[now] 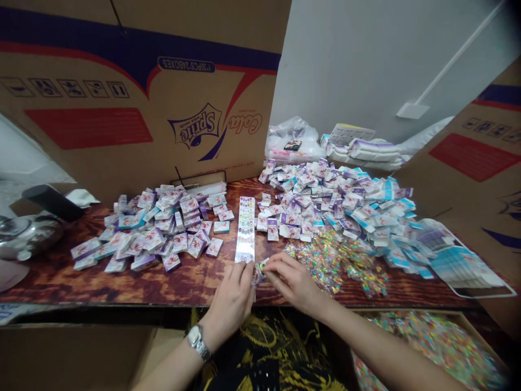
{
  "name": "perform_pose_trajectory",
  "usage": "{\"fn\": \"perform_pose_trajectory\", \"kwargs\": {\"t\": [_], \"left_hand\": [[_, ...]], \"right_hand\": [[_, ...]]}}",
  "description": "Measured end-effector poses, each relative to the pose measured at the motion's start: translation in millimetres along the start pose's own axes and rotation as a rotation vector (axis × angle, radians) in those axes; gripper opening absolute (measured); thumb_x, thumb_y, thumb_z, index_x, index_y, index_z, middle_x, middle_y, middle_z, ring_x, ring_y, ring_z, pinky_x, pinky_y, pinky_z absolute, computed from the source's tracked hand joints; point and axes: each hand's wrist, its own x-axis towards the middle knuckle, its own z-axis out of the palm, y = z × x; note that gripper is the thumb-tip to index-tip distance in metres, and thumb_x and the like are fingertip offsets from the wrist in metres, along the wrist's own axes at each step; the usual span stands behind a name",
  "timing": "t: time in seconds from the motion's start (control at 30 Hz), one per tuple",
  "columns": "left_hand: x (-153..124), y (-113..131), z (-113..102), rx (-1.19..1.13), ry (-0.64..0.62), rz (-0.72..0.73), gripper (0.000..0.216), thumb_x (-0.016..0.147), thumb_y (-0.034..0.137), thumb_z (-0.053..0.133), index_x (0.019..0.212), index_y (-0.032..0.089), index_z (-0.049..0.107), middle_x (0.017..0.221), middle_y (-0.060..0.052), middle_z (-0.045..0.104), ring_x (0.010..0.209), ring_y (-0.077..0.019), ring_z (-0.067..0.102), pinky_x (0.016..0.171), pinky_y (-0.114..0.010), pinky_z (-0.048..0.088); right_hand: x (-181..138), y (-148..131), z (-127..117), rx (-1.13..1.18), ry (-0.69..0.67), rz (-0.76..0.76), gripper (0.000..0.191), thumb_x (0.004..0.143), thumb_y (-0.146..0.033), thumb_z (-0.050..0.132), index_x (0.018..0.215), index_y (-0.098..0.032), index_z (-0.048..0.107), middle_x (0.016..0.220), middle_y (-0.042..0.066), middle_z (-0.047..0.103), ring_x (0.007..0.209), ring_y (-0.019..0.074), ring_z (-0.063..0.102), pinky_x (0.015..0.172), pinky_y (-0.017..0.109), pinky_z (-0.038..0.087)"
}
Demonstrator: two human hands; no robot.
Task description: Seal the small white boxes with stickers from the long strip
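My left hand (pixel 233 296), with a silver watch on its wrist, has its fingers closed round a small white and purple box (pixel 257 274) near the table's front edge. At the same box, the thumb and fingers of my right hand (pixel 299 283) are pinched together. A bit of green and yellow shows at the box's top; whatever lies between the right fingertips is too small to make out. Just beyond my left fingers lies a long strip of colourful stickers (pixel 245 233). Beside my right hand is a heap of small clear packets of coloured candy (pixel 325 260).
Piles of small boxes lie at the left (pixel 154 233) and right (pixel 334 201). Flat box blanks (pixel 464 266) rest at the far right. A large carton (pixel 134 108) stands behind; another carton (pixel 480 179) stands right. Below, an open box of candy packets (pixel 435 347) sits beside my lap.
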Motion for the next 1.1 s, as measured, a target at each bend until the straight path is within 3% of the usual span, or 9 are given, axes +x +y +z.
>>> {"fn": "perform_pose_trajectory", "kwargs": {"t": [0.13,0.3,0.47,0.63,0.73,0.9,1.03,1.1], "left_hand": [[-0.6,2.7,4.0,-0.033,0.032,-0.003,0.043,0.086,0.012,0.04,0.128,0.015,0.034,0.111,-0.014,0.05,0.1,-0.026,0.05,0.086,-0.042,0.046],[0.6,3.1,7.4,-0.035,0.079,-0.003,0.043,0.084,0.01,0.04,0.127,0.014,0.033,0.107,-0.014,0.053,0.098,-0.0253,0.052,0.085,-0.041,0.047],[1.5,4.1,7.7,-0.04,0.12,0.025,0.042,0.084,0.009,0.04,0.126,0.012,0.034,0.108,-0.014,0.054,0.099,-0.0239,0.051,0.088,-0.038,0.046],[0.8,2.1,7.4,-0.043,0.205,0.017,0.045,0.085,0.011,0.041,0.129,0.013,0.032,0.112,-0.015,0.053,0.106,-0.0247,0.05,0.09,-0.039,0.046],[0.6,2.1,5.7,-0.095,0.167,0.017,0.05,0.086,0.011,0.04,0.134,0.015,0.028,0.114,-0.014,0.052,0.107,-0.0231,0.05,0.09,-0.037,0.046],[0.3,3.9,3.5,-0.203,0.118,0.021,0.051,0.085,0.01,0.042,0.134,0.019,0.03,0.117,-0.013,0.051,0.108,-0.0216,0.05,0.093,-0.036,0.045],[-1.1,2.0,4.3,-0.218,0.142,0.056,0.047,0.085,0.011,0.043,0.131,0.019,0.035,0.115,-0.013,0.05,0.104,-0.0222,0.051,0.088,-0.037,0.047],[-1.7,0.9,5.5,-0.199,0.155,0.072,0.046,0.085,0.01,0.044,0.129,0.019,0.038,0.112,-0.013,0.05,0.102,-0.0221,0.052,0.085,-0.036,0.048]], "right_hand": [[-5.6,4.3,23.1,0.23,0.225,0.297,0.01,0.087,-0.027,0.052,0.092,-0.019,0.056,0.089,0.006,0.058,0.081,0.0166,0.059,0.07,0.03,0.051],[-10.8,6.3,45.8,0.583,0.241,0.495,0.017,0.085,-0.036,0.055,0.091,-0.02,0.05,0.081,0.003,0.062,0.073,0.015,0.062,0.064,0.026,0.053],[-10.3,-8.4,38.3,0.373,0.224,0.417,0.011,0.089,-0.028,0.048,0.095,-0.021,0.055,0.087,0.003,0.064,0.077,0.0157,0.062,0.068,0.027,0.051],[-11.2,-12.5,26.3,-0.049,0.191,0.123,0.021,0.088,-0.016,0.048,0.106,-0.021,0.055,0.091,0.007,0.063,0.093,0.022,0.054,0.081,0.038,0.047],[-9.0,-7.0,17.7,-0.109,0.124,0.017,0.025,0.087,-0.013,0.047,0.11,-0.02,0.053,0.096,0.009,0.062,0.102,0.0234,0.049,0.087,0.042,0.044],[1.1,-4.8,2.8,0.046,-0.034,0.072,0.016,0.09,-0.016,0.045,0.103,-0.021,0.053,0.099,0.007,0.058,0.099,0.02,0.05,0.086,0.038,0.045],[2.8,-6.4,4.2,0.159,0.009,0.208,0.023,0.088,-0.021,0.05,0.111,-0.021,0.049,0.106,0.009,0.052,0.1,0.0204,0.052,0.085,0.036,0.046],[0.9,-7.5,8.1,0.247,0.028,0.314,0.03,0.087,-0.026,0.053,0.115,-0.021,0.046,0.102,0.008,0.055,0.092,0.0188,0.056,0.077,0.032,0.049]]}}
